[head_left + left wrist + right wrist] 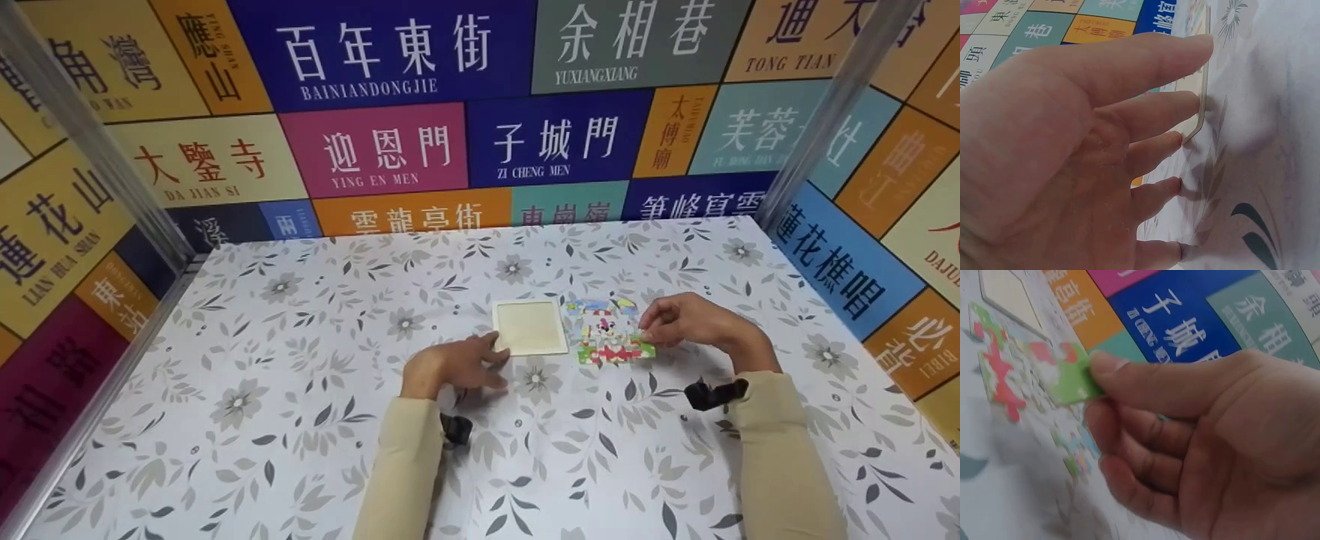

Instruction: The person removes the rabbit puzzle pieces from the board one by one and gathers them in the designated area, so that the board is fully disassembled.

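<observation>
A square puzzle tray [529,328] with a white rim and a bare cream panel lies on the table. My left hand [457,364] is at its lower left corner. In the left wrist view, the extended thumb and index finger [1168,109] touch the tray's edge; the other fingers are spread. Right of the tray are jigsaw pieces [604,328] fitted into a cartoon picture, with gaps and uneven edges. My right hand [690,321], at their right side, pinches a green and red jigsaw piece [1075,379] between thumb and index finger, above the others.
A white tablecloth [315,450] with grey flowers and leaves covers the table. Behind it stands a wall of coloured panels [375,150] with Chinese lettering. Clear upright posts [832,105] rise at the table's far corners. A black strap [716,394] is on the right wrist.
</observation>
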{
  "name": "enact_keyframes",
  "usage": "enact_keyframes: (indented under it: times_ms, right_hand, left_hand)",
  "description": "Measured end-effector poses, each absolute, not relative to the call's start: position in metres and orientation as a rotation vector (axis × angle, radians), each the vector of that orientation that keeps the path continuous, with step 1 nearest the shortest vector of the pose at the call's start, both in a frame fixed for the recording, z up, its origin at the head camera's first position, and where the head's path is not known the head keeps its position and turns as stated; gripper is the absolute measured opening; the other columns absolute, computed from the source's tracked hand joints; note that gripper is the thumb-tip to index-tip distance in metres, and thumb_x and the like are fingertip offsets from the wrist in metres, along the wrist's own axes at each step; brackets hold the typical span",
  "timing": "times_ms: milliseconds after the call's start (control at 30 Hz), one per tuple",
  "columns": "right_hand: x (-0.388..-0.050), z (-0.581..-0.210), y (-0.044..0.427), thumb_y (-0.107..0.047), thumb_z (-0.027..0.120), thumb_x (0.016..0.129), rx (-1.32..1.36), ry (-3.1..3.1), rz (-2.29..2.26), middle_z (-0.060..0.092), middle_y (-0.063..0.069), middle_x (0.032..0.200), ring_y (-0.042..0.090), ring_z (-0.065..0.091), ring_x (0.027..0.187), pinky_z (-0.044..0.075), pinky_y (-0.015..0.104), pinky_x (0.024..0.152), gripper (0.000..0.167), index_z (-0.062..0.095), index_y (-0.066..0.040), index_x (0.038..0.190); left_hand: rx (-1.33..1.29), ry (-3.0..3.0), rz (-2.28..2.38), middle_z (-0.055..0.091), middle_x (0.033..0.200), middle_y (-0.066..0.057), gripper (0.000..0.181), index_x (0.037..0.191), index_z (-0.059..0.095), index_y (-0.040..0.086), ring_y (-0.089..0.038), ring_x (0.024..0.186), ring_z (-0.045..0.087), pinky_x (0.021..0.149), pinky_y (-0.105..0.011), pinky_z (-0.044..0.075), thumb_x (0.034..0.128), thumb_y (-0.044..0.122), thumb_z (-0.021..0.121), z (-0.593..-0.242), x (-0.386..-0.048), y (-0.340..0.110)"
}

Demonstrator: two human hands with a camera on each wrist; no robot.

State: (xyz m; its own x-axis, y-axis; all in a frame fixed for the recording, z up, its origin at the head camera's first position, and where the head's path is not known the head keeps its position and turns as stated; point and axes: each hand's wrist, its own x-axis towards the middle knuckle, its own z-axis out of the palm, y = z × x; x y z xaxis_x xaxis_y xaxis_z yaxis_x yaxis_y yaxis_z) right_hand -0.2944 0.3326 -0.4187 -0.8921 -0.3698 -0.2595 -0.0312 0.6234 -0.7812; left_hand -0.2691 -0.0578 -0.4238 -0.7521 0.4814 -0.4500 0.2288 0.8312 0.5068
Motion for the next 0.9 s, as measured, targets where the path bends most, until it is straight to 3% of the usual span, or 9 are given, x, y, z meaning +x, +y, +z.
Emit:
enact_keyframes:
  times_ms: [133,633,900]
  right_hand:
    - [-0.296,-0.424,0.341,-0.022,0.077,0.088,-0.250,2.451,-1.124,0.071,-0.004,0.087,0.013,0.066,0.076,0.055,0.028,0.073,0.036,0.066,0.004,0.111]
    - [-0.300,-0.437,0.334,-0.021,0.079,0.086,-0.156,2.529,-0.999,0.070,-0.008,0.078,0.009,0.062,0.071,0.051,0.023,0.067,0.030,0.071,0.001,0.105]
    - [-0.299,-0.434,0.331,-0.025,0.080,0.085,-0.111,2.536,-0.985,0.071,-0.004,0.085,0.010,0.062,0.072,0.052,0.025,0.068,0.031,0.072,-0.002,0.105]
  left_hand:
    - [0.564,2.426,0.549,0.014,0.170,0.003,0.064,0.153,0.040,0.030,-0.027,0.156,0.019,0.126,-0.047,0.021,0.0942,0.037,0.066,-0.424,-0.270,-0.060]
    - [0.578,2.430,0.560,0.014,0.170,0.003,0.063,0.151,0.043,0.030,-0.032,0.154,0.026,0.125,-0.050,0.024,0.0934,0.033,0.068,-0.424,-0.272,-0.063]
    - [0.597,2.437,0.570,0.015,0.170,0.001,0.064,0.153,0.041,0.027,-0.030,0.155,0.023,0.125,-0.047,0.024,0.0947,0.033,0.067,-0.425,-0.273,-0.065]
